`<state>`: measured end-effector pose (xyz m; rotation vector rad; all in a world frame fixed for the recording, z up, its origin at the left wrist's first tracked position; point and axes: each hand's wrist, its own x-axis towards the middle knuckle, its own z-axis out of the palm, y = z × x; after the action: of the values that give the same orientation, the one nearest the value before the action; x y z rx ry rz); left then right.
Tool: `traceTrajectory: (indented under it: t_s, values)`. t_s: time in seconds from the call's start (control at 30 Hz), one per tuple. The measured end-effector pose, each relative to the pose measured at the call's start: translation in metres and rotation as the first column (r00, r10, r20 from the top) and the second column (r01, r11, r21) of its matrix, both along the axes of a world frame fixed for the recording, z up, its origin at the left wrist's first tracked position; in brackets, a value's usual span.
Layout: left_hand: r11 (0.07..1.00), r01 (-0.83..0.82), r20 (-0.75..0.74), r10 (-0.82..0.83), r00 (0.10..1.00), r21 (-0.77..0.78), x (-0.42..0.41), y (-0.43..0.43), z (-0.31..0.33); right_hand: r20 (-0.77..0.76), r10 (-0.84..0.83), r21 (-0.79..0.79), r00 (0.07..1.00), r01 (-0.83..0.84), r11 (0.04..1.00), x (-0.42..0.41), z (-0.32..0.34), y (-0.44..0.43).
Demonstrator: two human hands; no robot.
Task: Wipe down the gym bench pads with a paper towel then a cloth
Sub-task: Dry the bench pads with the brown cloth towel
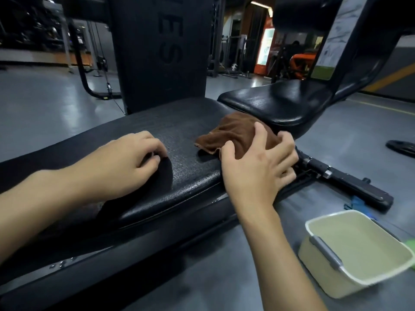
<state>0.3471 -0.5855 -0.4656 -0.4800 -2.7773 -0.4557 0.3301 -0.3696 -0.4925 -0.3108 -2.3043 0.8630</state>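
A long black textured bench pad (179, 140) runs across the middle of the view. A second, smoother black seat pad (276, 102) stands just beyond its right end. A brown cloth (235, 131) lies bunched on the right end of the long pad. My right hand (258, 162) grips the cloth's near side, thumb and fingers curled over it at the pad's edge. My left hand (125, 160) rests on the long pad to the left, fingers loosely curled, holding nothing. No paper towel shows.
A cream plastic basin (332, 274) with a grey handle sits on the grey floor at the lower right. The bench's black metal frame (350, 182) sticks out to the right, with a weight plate (402, 148) beyond. A tall black upright pad (161, 52) stands behind.
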Motion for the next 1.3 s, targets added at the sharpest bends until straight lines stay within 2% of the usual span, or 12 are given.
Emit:
traceTrajectory:
  t_s: [0.1, 0.17, 0.27, 0.37, 0.47, 0.57, 0.63, 0.77, 0.9, 0.97, 1.1, 1.3]
  values:
    - [0.999, 0.028, 0.045, -0.026, 0.999, -0.041, -0.032, 0.015, 0.013, -0.074, 0.021, -0.160, 0.997, -0.033, 0.987, -0.001, 0.000, -0.002]
    - [0.999, 0.012, 0.104, -0.007, 0.995, -0.052, -0.053, 0.022, 0.019, -0.048, 0.053, -0.168, 0.997, -0.061, 0.984, 0.000, 0.003, -0.001]
    - [0.996, -0.010, 0.208, 0.028, 0.978, -0.090, -0.081, 0.028, 0.032, 0.155, 0.076, -0.039, 0.985, -0.071, 0.997, -0.011, 0.021, 0.010]
    - [0.996, -0.010, 0.331, 0.040, 0.943, -0.090, -0.112, 0.031, 0.056, 0.450, 0.078, 0.109, 0.890, -0.142, 0.984, -0.034, 0.052, 0.028]
    - [0.977, -0.085, 0.567, 0.184, 0.803, -0.197, -0.151, 0.032, 0.072, 0.560, 0.046, 0.164, 0.827, -0.165, 0.972, -0.033, 0.065, 0.037]
    - [0.954, -0.113, 0.712, 0.283, 0.643, -0.277, -0.170, 0.032, 0.066, 0.501, 0.117, 0.004, 0.857, -0.137, 0.991, -0.026, 0.067, 0.030]
    - [0.959, -0.149, 0.735, 0.279, 0.618, -0.240, -0.171, 0.034, 0.060, 0.511, 0.135, -0.036, 0.849, -0.135, 0.990, -0.033, 0.069, 0.026]
    - [0.955, -0.240, 0.754, 0.286, 0.592, -0.175, -0.167, 0.040, 0.062, 0.548, 0.177, 0.027, 0.818, -0.228, 0.973, -0.063, 0.079, 0.035]
    - [0.942, -0.281, 0.781, 0.312, 0.541, -0.182, -0.167, 0.048, 0.071, 0.689, 0.226, 0.158, 0.688, -0.447, 0.880, -0.129, 0.096, 0.022]
    - [0.934, -0.304, 0.792, 0.328, 0.515, -0.189, -0.167, 0.051, 0.075, 0.711, 0.229, 0.189, 0.665, -0.494, 0.848, -0.137, 0.099, 0.021]
    - [0.924, -0.328, 0.810, 0.340, 0.477, -0.195, -0.168, 0.054, 0.078, 0.740, 0.307, 0.123, 0.598, -0.569, 0.813, -0.119, 0.099, 0.040]
    - [0.936, -0.281, 0.819, 0.328, 0.470, -0.214, -0.174, 0.046, 0.066, 0.725, 0.240, 0.163, 0.645, -0.500, 0.850, -0.152, 0.094, 0.009]
